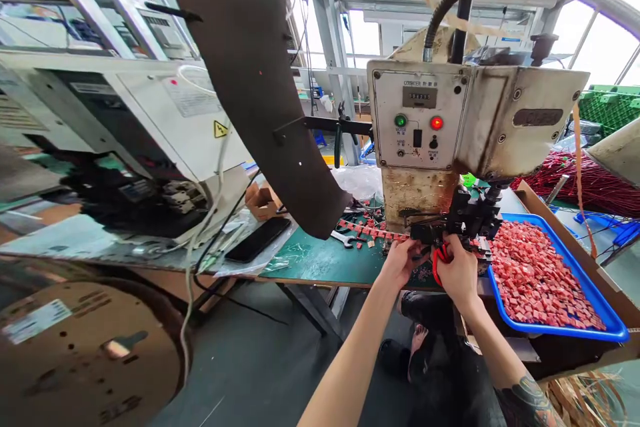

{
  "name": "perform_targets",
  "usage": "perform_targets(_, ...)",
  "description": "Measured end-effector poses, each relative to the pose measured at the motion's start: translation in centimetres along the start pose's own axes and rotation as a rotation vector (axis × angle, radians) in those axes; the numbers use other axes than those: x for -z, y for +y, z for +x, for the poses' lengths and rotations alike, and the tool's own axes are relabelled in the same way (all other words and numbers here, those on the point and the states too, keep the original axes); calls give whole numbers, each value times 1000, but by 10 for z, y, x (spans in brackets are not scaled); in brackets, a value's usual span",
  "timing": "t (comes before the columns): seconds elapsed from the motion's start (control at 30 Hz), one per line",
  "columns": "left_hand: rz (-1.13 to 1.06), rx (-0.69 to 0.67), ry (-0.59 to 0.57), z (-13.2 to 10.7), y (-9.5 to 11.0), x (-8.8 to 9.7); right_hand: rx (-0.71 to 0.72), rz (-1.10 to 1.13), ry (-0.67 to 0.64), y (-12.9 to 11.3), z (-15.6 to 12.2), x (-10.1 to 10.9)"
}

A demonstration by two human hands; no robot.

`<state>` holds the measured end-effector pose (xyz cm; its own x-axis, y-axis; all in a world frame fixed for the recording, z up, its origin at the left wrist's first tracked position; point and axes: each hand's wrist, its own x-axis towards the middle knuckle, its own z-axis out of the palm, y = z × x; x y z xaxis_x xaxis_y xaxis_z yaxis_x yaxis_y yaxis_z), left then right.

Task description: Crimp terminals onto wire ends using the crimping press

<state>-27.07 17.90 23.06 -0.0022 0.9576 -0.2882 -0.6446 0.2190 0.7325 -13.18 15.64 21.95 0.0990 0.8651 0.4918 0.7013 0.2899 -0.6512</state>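
Note:
Both of my hands reach up to the black tooling [463,220] under the head of a beige bench machine [450,123]. My left hand [400,260] is closed in a pinch at the end of a strip of red parts [370,230] that feeds in from the left. Closed as well, my right hand [457,270] grips a looped bundle of red wire [439,260] just below the tooling. What the left fingertips pinch is too small to name.
A blue tray [595,300] full of small red pieces stands right of the machine. Red wire bundles [595,183] lie behind it. A wrench [345,238], a black phone [257,240] and a large cardboard reel [85,347] lie to the left. A dark brown guide [260,80] hangs overhead.

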Motion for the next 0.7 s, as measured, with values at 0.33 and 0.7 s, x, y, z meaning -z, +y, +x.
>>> perform_targets(0.33, -5, 19, -19, 6, 4, 3, -14, -99, -55, -6, 4, 4)
perform_targets(0.7, 85, -32, 49, 8, 8, 0, -19, -109, -118, -1, 9, -2)
